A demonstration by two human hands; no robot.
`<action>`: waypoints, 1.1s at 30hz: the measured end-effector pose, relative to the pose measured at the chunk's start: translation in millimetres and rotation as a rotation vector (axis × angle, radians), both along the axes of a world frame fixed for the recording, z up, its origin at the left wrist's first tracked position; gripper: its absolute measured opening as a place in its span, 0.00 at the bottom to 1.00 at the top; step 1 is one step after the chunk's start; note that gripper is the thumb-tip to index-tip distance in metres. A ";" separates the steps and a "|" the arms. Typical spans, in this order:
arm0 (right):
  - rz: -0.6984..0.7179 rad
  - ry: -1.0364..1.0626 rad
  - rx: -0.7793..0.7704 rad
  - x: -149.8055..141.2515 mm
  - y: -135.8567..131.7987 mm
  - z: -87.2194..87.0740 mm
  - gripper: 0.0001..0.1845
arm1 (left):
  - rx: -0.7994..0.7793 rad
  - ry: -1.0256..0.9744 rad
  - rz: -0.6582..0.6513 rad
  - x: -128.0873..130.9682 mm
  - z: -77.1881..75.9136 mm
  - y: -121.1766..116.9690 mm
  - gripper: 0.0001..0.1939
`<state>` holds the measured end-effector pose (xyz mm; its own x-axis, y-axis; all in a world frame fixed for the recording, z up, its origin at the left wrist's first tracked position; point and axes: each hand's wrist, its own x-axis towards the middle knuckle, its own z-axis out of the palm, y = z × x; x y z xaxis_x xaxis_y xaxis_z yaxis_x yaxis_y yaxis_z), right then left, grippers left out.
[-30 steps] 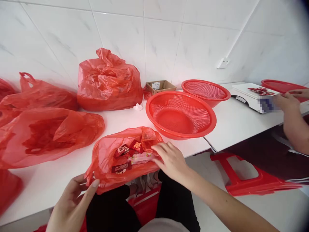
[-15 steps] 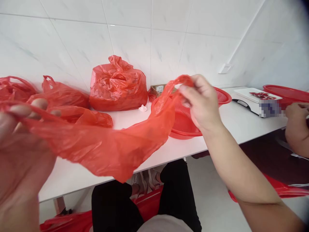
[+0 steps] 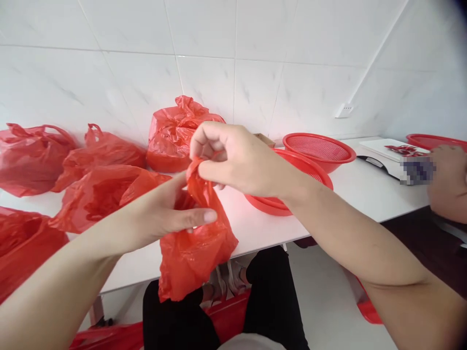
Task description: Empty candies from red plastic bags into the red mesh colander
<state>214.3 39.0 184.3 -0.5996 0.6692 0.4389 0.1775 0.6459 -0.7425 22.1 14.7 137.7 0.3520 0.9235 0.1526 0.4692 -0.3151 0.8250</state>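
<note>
I hold a small red plastic bag (image 3: 193,253) up in front of me, above the front edge of the white table (image 3: 365,189). My right hand (image 3: 233,158) pinches the gathered top of the bag. My left hand (image 3: 168,214) grips the bag's neck just below, with the thumb pressed across it. The bag hangs full and bunched beneath both hands; its contents are hidden.
Several filled red bags (image 3: 98,189) lie on the table at left and back (image 3: 175,136). Two red colander baskets (image 3: 319,148) sit right of my hands. Another person's hand (image 3: 447,182) rests at a white scale (image 3: 386,153) at the far right.
The bag went from lying open on the table to being stretched wide between my hands. Now both hands have come together and its top is gathered shut.
</note>
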 end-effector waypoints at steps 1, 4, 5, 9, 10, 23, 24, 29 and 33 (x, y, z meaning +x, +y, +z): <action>0.028 0.010 -0.007 -5.2 -1.1 0.9 0.07 | -0.021 0.047 -0.044 3.1 1.4 2.7 0.19; 0.096 0.102 -0.022 -10.0 1.1 -4.1 0.07 | -0.154 -0.009 -0.078 7.6 4.4 9.5 0.16; 0.080 0.136 -0.002 -8.4 4.2 -9.1 0.08 | -0.194 -0.072 -0.047 7.2 4.3 11.8 0.16; -0.041 0.045 0.067 4.7 22.9 -39.4 0.08 | -0.346 -0.287 0.046 0.4 -2.8 23.9 0.17; -0.055 0.008 0.045 8.0 25.9 -45.9 0.06 | -0.359 -0.312 0.045 -1.1 -5.4 27.4 0.17; -0.037 0.250 -0.131 6.3 29.6 -88.1 0.12 | -0.043 0.094 -0.181 0.9 -2.0 30.5 0.06; -0.040 0.227 -0.158 3.3 33.9 -96.7 0.13 | 0.032 0.149 -0.144 2.1 -5.3 30.6 0.05; 0.083 0.228 -0.314 -6.4 38.9 -120.6 0.17 | 0.554 0.340 0.113 6.4 -32.3 34.1 0.12; 0.131 0.167 -0.322 0.5 35.0 -117.3 0.10 | 0.654 0.262 0.050 4.4 -41.1 33.3 0.13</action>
<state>214.9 74.0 67.0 -0.6272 0.7112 0.3175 -0.0316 0.3841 -0.9227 26.5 48.1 96.6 0.4121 0.6875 0.5979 0.6533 -0.6804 0.3321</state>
